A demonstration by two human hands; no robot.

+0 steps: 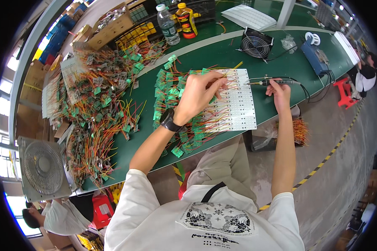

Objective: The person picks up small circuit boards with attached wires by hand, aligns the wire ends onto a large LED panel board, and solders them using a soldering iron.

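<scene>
The left hand (203, 92) is held over the left part of a white panel (244, 108), with thumb and fingers bent toward each other among red and yellow wires (215, 119); whether they are closed on one of these cannot be told at this size. A black watch (169, 121) is worn on that wrist. A soldering iron (267, 82) is gripped in the right hand (279, 93), its tip pointed leftward at the panel's right edge.

The panel is laid near the front edge of a green workbench (213, 56), its rows crossed at the left by the wires. Small green boards (165, 94) are spread just beside it, and a large heap of wired parts (98, 98) is piled farther left. Beyond the panel, a black fan (255, 45), a blue box (314, 57) and a white spool (313, 39) are set out. Two bottles, one clear (168, 27) and one amber (186, 21), are stood together at the back.
</scene>
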